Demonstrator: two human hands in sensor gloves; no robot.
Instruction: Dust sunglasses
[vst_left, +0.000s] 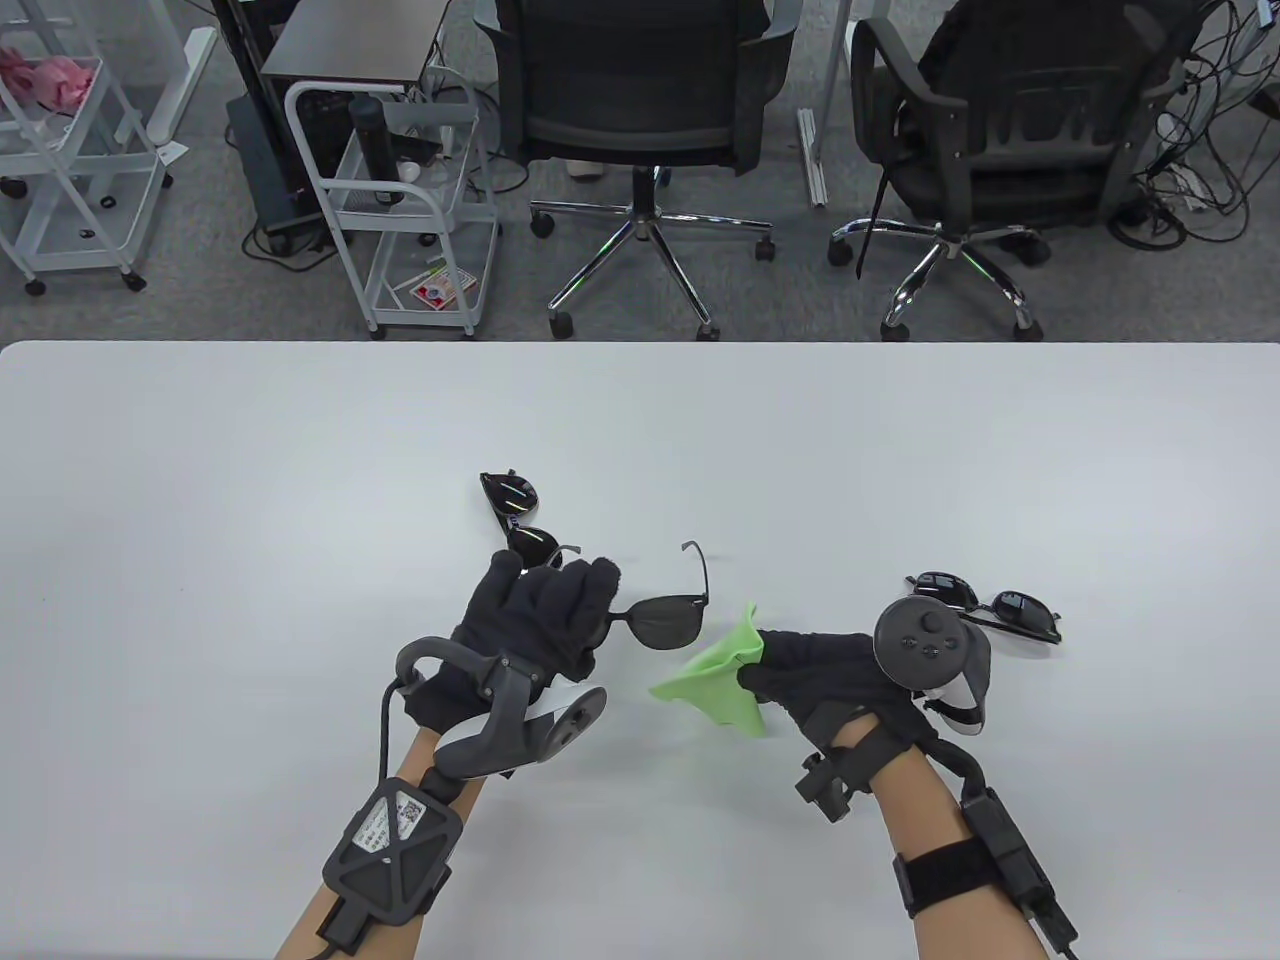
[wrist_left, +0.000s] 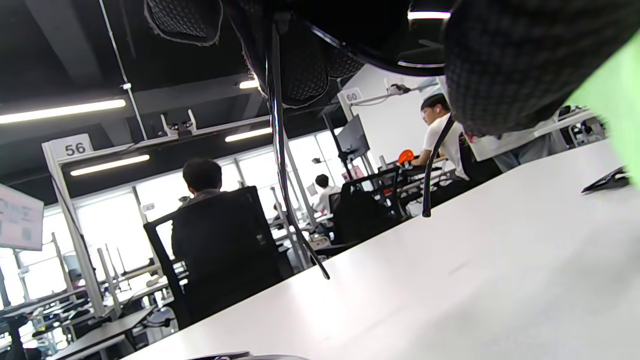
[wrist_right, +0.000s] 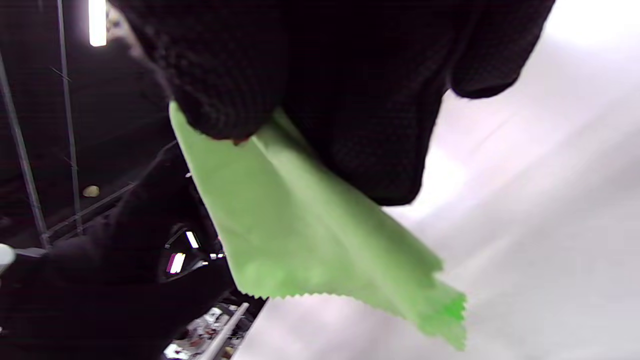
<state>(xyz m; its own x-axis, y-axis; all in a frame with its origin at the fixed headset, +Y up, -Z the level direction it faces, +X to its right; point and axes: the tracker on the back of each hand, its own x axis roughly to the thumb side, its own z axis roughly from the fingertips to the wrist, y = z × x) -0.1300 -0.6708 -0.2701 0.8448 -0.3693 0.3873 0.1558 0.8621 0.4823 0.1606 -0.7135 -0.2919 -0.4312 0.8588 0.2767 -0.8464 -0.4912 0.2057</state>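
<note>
The right hand (vst_left: 835, 675) pinches a green cloth (vst_left: 715, 680) just beside the lens of the sunglasses (vst_left: 665, 615), which the left hand (vst_left: 535, 625) grips in curled fingers above the table (vst_left: 200, 500). Two more pairs lie farther off.

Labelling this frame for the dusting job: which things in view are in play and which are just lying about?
In play:
- left hand, holding sunglasses above the table
- right hand, pinching the green cleaning cloth

Lying about:
- second pair of sunglasses on the table, beyond the left hand
- third pair of sunglasses on the table, beyond the right hand
- office chairs behind the table
</note>
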